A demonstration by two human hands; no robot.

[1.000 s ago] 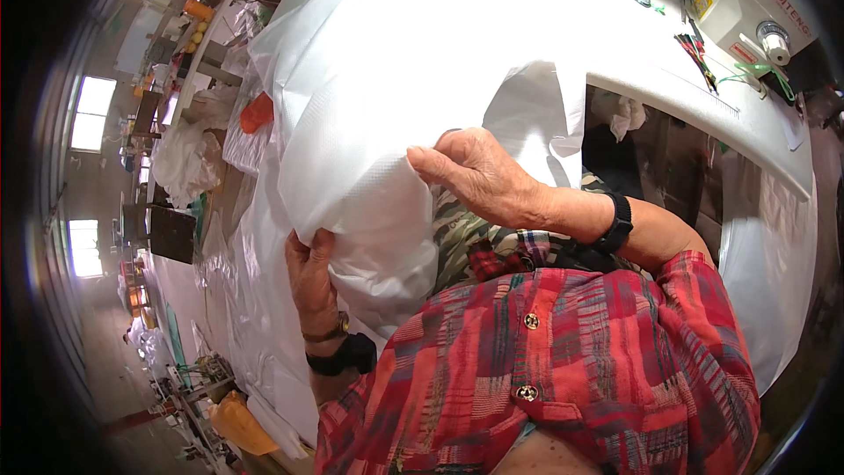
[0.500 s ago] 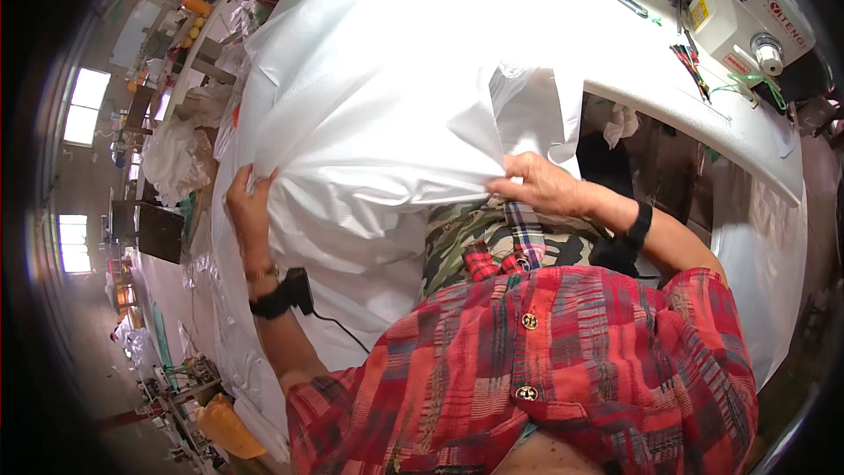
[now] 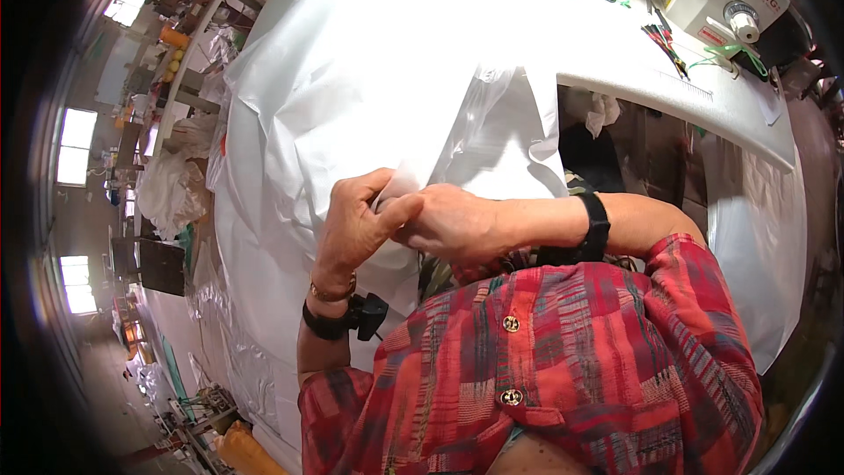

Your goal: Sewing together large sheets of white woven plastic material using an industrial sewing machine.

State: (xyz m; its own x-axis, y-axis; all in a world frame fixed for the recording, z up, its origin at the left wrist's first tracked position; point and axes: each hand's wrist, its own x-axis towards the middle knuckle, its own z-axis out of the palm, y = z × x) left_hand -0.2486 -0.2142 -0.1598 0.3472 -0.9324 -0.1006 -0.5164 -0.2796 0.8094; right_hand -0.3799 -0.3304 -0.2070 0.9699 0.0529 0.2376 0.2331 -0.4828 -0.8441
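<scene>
The left hand (image 3: 356, 224) has come across to meet the right hand (image 3: 453, 224), both hands pinching the white fabric sheet's (image 3: 369, 88) edge together, aligning it; smoothing seems next.

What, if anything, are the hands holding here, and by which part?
Both the left hand and the right hand pinch the white fabric at its near hanging edge, close together in front of the chest.
</scene>
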